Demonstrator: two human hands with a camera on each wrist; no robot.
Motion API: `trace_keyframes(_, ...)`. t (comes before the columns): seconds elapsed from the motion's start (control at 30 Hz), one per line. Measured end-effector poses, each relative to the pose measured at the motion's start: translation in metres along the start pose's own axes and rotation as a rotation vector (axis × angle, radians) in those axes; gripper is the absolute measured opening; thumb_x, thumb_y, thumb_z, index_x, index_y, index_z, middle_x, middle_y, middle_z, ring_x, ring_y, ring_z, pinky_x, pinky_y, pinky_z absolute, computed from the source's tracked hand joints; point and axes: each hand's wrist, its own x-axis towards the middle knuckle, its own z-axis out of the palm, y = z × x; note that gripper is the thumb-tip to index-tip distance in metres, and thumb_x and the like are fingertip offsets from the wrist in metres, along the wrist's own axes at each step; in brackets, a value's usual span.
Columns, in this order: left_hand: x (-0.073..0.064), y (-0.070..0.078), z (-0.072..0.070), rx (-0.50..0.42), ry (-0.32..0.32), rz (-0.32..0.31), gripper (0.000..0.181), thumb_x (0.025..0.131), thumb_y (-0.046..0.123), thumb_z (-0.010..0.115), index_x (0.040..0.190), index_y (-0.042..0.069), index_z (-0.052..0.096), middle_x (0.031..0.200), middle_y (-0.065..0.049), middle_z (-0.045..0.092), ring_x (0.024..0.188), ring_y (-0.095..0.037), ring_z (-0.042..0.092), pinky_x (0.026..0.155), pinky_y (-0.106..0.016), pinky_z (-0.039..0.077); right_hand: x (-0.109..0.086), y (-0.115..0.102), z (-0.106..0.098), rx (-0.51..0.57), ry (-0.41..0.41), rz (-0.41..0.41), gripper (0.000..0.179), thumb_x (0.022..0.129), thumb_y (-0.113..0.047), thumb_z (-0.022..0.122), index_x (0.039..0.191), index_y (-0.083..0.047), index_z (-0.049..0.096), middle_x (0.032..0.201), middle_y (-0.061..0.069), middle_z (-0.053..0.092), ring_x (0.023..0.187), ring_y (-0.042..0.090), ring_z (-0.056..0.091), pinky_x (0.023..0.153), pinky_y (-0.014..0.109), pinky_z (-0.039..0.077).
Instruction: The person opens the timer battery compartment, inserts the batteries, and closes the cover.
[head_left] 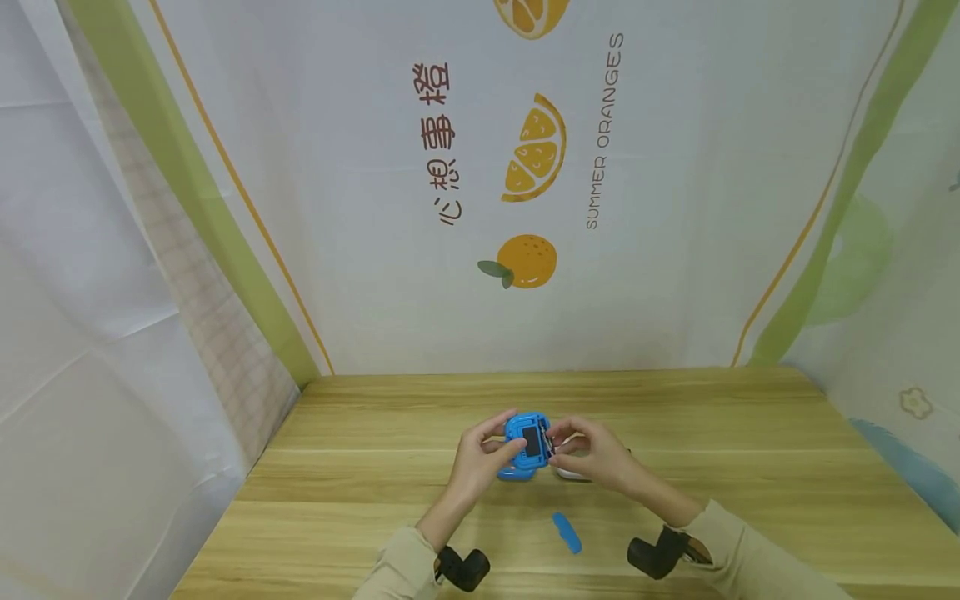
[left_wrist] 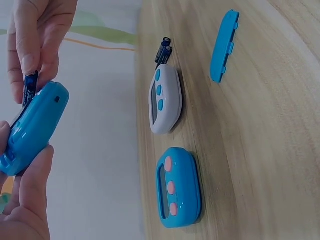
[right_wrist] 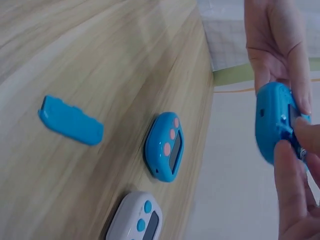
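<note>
My left hand (head_left: 474, 460) holds a small blue electronic device (head_left: 532, 442), its back with a black panel turned up and the battery slot on the right side uncovered. My right hand (head_left: 602, 457) pinches a dark blue battery (left_wrist: 30, 86) between thumb and fingers at the edge of that slot. In the left wrist view the battery stands partly out of the device. The right wrist view shows the fingers of my right hand (right_wrist: 292, 192) pressed close against the slot side, hiding most of it.
On the wooden table (head_left: 360, 500) lies a loose blue battery cover (head_left: 567, 533). Below the hands sit a blue device with pink buttons (left_wrist: 184, 187) and a white one with blue buttons (left_wrist: 169, 100). Two dark blue batteries (left_wrist: 163, 51) lie beside the white one. A printed curtain (head_left: 637, 308) hangs behind.
</note>
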Motion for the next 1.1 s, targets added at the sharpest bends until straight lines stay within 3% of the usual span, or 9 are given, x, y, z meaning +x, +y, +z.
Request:
trace_keyframes(0.17, 0.001, -0.001, -0.002, -0.013, -0.035, -0.011, 0.043, 0.084, 0.003, 0.058, 0.125, -0.002, 0.048, 0.097, -0.019, 0.057, 0.078, -0.027, 0.062, 0.066, -0.042, 0.053, 0.000, 0.002, -0.002, -0.061, 0.014, -0.034, 0.049, 0.073, -0.006, 0.071, 0.114, 0.004, 0.046, 0.094, 0.018, 0.053, 0.077, 0.021, 0.061, 0.062, 0.027, 0.053)
trace_keyframes(0.33, 0.007, -0.015, -0.005, -0.036, -0.085, -0.031, 0.044, 0.083, 0.007, 0.061, 0.126, 0.003, 0.049, 0.095, -0.013, 0.056, 0.080, -0.023, 0.062, 0.067, -0.041, 0.053, 0.001, 0.003, -0.006, 0.004, -0.079, -0.066, 0.069, 0.075, -0.007, 0.070, 0.131, 0.003, 0.031, 0.111, 0.027, 0.048, 0.092, 0.034, 0.057, 0.071, 0.034, 0.053)
trace_keyframes(0.5, 0.009, -0.022, -0.007, -0.037, -0.117, -0.039, 0.045, 0.083, 0.012, 0.062, 0.126, 0.006, 0.049, 0.097, -0.011, 0.055, 0.085, -0.023, 0.062, 0.067, -0.035, 0.053, 0.003, 0.002, -0.009, 0.037, -0.164, -0.090, 0.065, 0.078, -0.008, 0.068, 0.130, 0.007, 0.033, 0.113, 0.026, 0.047, 0.090, 0.031, 0.058, 0.073, 0.033, 0.052)
trace_keyframes(0.8, 0.008, -0.021, -0.006, -0.056, -0.139, -0.049, 0.044, 0.084, 0.013, 0.061, 0.127, 0.009, 0.050, 0.098, -0.010, 0.053, 0.088, -0.024, 0.061, 0.066, -0.030, 0.053, 0.002, 0.000, -0.012, 0.016, -0.152, -0.111, 0.061, 0.077, -0.010, 0.069, 0.127, 0.007, 0.039, 0.100, 0.023, 0.053, 0.082, 0.025, 0.061, 0.069, 0.026, 0.052)
trace_keyframes(1.1, 0.002, -0.001, -0.005, -0.064, -0.135, -0.030, 0.042, 0.085, 0.004, 0.058, 0.126, 0.001, 0.048, 0.098, -0.012, 0.053, 0.088, -0.029, 0.060, 0.068, -0.032, 0.053, 0.004, 0.003, -0.012, 0.051, -0.185, -0.144, 0.059, 0.079, -0.004, 0.065, 0.128, 0.006, 0.033, 0.087, 0.016, 0.054, 0.077, 0.021, 0.060, 0.068, 0.028, 0.053)
